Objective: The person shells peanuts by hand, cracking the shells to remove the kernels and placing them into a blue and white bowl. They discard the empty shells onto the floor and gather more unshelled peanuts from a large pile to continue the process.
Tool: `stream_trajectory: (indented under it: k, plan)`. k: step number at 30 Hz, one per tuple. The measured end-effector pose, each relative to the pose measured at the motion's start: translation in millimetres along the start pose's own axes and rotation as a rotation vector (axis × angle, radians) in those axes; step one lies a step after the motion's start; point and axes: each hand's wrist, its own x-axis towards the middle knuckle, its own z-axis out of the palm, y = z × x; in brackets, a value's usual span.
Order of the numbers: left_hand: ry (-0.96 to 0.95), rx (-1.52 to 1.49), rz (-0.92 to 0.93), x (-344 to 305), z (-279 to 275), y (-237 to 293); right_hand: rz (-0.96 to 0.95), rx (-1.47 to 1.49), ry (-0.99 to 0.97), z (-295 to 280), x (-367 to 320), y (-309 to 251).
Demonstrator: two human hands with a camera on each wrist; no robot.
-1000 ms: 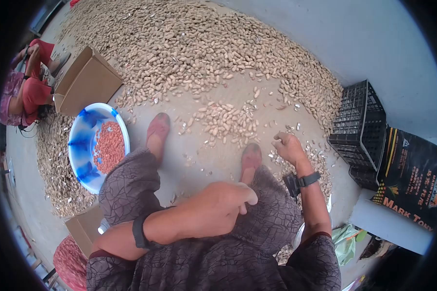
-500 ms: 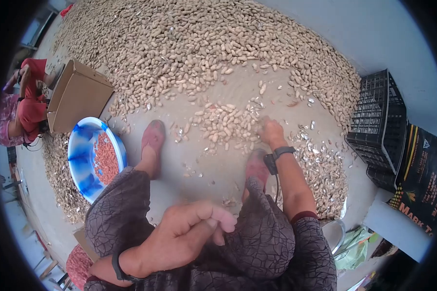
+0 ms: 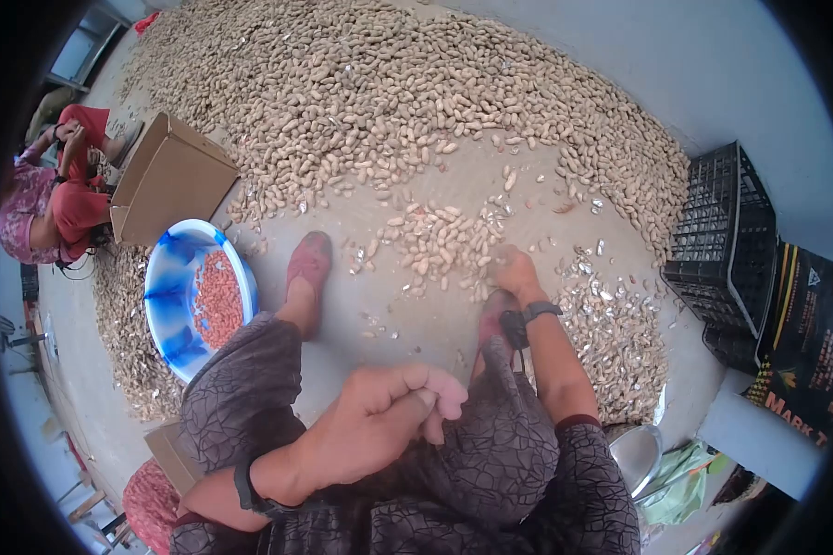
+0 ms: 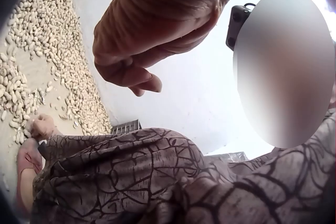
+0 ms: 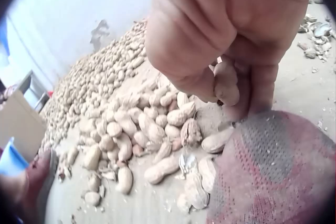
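Observation:
My right hand (image 3: pixel 516 274) is low at the right edge of a small heap of unshelled peanuts (image 3: pixel 435 242), beside the right shoe. In the right wrist view, that hand (image 5: pixel 226 24) grips a peanut (image 5: pixel 227 83) between curled fingers and thumb, just above the shoe's toe (image 5: pixel 275 166). Over the lap my left hand (image 3: pixel 379 421) hangs in the air, fingers curled and thumb against them. The left wrist view shows the same hand (image 4: pixel 152 24) bent inward with nothing visible in it; its palm is hidden.
A blue-and-white basin (image 3: pixel 165 324) with reddish kernels (image 3: pixel 218 298) stands left, near a cardboard box (image 3: pixel 176 176) and a seated person (image 3: pixel 46 208). A large peanut pile (image 3: pixel 370 92) spreads ahead. Broken shells (image 3: pixel 620 342) lie right, near black crates (image 3: pixel 722 250).
My right hand has moved left and in to the small heap since the first frame, staying there lately. My left hand has shifted slightly, its thumb now against the curled fingers.

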Motion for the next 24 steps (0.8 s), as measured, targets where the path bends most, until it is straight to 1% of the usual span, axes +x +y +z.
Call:
stream_trajectory:
  k: [1,2,4,5,7,8,10,14,16,17,19,21,23,24]
  plan:
    - [0.004,-0.019,0.019,-0.2,-0.6,-1.4,0.018,0.128,0.027,-5.9,-1.9,0.3]
    - [0.003,-0.023,0.026,-1.2,-0.4,-0.9,0.015,0.121,0.03,-13.0,-2.7,-1.9]
    - [0.043,-0.112,-0.033,-1.7,-0.7,2.6,0.35,0.545,-0.136,-27.7,-2.3,-7.5]
    - [0.04,-0.113,-0.026,-2.0,-1.6,3.3,0.346,0.541,-0.13,-32.4,-5.8,-9.1]
    - [0.026,-0.098,0.016,-1.6,-4.1,3.7,0.287,1.009,-0.153,-41.0,-13.2,-13.0]
    - [0.022,-0.099,0.024,-1.8,-4.7,4.0,0.282,1.005,-0.148,-44.9,-16.2,-16.2]
    - [0.015,-0.15,0.079,-2.0,-4.9,4.7,0.273,1.228,-0.31,-53.6,-20.9,-24.3]
    - [0.008,-0.2,0.165,-1.3,-7.8,4.0,0.198,1.258,-0.357,-81.9,-39.6,-55.5]
    - [0.022,-0.289,0.216,-0.4,-10.0,6.4,0.081,1.257,-0.386,-107.8,-53.1,-80.2]
    - [0.014,-0.286,0.235,0.7,-11.4,7.1,0.064,1.246,-0.375,-118.8,-58.3,-89.0]
    - [0.04,-0.301,0.268,2.5,-13.6,7.6,-0.129,1.28,-0.44,-139.0,-71.6,-105.7]
    - [0.036,-0.3,0.305,2.3,-14.0,10.1,-0.163,1.22,-0.411,-160.7,-90.8,-131.8]
    - [0.032,-0.301,0.34,2.7,-13.5,11.6,-0.193,1.083,-0.424,-181.7,-111.2,-156.8]
    - [0.01,-0.335,0.353,3.5,-13.5,12.1,-0.222,1.026,-0.379,-188.7,-122.3,-172.0]
